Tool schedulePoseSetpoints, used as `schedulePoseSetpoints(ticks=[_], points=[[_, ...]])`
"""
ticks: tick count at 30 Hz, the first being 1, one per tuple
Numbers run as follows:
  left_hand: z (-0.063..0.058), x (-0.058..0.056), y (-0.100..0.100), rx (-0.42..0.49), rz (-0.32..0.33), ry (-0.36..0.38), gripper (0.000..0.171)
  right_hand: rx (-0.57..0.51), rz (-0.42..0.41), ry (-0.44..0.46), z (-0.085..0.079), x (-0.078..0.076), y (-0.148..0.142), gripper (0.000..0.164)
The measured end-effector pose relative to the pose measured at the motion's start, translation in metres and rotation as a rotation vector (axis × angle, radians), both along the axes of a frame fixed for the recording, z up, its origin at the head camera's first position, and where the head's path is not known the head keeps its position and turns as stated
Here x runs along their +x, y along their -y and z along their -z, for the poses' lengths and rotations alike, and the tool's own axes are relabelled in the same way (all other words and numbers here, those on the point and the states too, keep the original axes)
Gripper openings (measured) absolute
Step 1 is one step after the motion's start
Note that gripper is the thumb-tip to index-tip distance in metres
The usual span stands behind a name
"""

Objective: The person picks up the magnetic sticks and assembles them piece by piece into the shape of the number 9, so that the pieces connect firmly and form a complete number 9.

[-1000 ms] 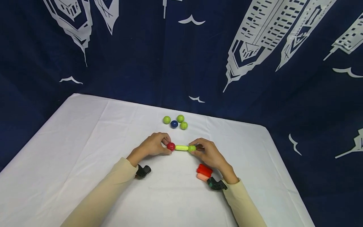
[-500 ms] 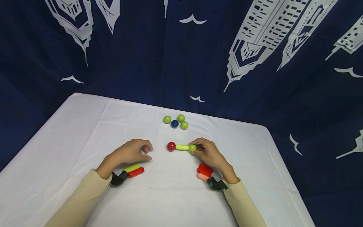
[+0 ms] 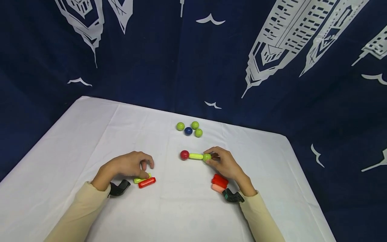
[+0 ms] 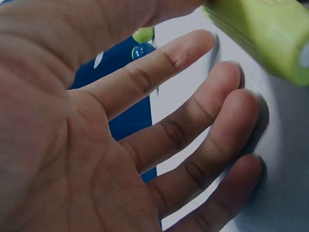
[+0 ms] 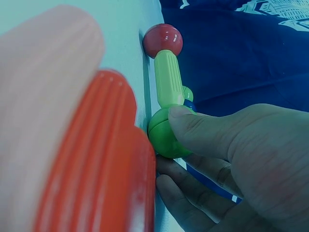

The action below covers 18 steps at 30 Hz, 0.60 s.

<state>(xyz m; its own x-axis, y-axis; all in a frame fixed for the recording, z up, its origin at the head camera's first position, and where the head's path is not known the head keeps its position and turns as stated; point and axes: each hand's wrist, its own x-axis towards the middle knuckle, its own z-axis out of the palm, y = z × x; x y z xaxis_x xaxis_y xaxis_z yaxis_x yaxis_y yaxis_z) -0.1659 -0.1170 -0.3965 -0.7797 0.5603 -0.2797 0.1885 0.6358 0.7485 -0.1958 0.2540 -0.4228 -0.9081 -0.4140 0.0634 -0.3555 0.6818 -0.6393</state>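
My right hand [image 3: 223, 162] pinches a green ball [image 5: 164, 133] between thumb and fingers. That ball joins one end of a ribbed yellow-green rod [image 3: 196, 156], with a red ball [image 3: 184, 155] on the other end; the three lie in a line on the table. At left, my left hand [image 3: 128, 164] is over a loose yellow-green rod [image 4: 263, 36], its fingers spread and slightly bent in the left wrist view. The thumb is at this rod; whether it touches cannot be told. A red rod [image 3: 147, 182] lies beside it.
Several balls sit towards the back of the white table [image 3: 90, 141]: green ones [image 3: 180, 126] around a dark blue ball [image 3: 188, 131]. Red rods [image 5: 104, 159] and a pink rod [image 3: 217, 188] lie by my right wrist. A navy printed cloth [image 3: 145, 67] hangs behind.
My left hand has let go of the red ball and moved left and towards me, down to the loose yellow-green rod. My right hand stays on the green ball.
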Motion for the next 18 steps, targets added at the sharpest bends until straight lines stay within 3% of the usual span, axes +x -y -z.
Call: schedulePoseSetpoints(ticks=[18], points=[[0.006, 0.005, -0.011, -0.018, -0.062, -0.156, 0.008, -0.008, -0.011, -0.002, 0.001, 0.001, 0.000, 0.030]])
